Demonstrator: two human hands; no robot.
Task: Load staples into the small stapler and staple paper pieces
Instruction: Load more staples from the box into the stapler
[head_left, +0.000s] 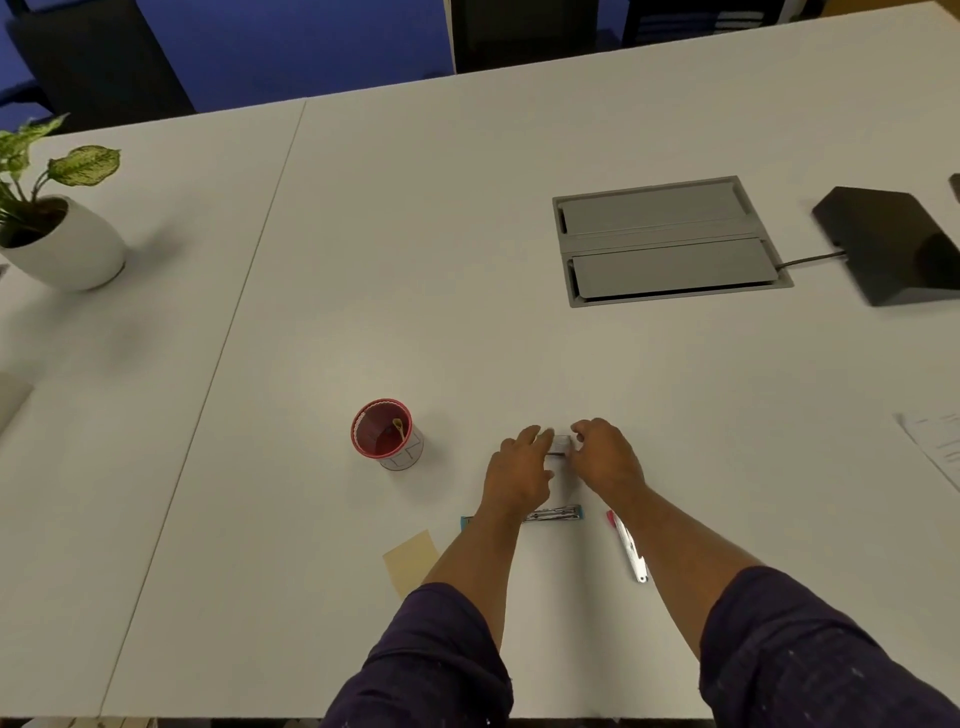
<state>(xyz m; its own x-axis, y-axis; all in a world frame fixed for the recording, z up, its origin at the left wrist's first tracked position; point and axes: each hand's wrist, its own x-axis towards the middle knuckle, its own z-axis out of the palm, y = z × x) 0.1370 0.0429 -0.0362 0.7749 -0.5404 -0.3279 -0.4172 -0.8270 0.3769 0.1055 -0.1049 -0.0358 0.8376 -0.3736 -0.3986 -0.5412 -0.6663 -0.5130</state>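
Both hands, left hand (519, 470) and right hand (605, 457), pinch a small pale staple box (561, 443) between them just above the tabletop (467, 260), apparently opening it, while the opened stapler (553, 514) waits nearby.

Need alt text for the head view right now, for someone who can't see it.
Both hands, left hand and right hand, hold a small box over a white table. Nearer lie a stapler, pen and beige paper; a red cup stands left.

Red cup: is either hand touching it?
No. The red cup stands apart, left of both hands, which meet at a small pale object further right.
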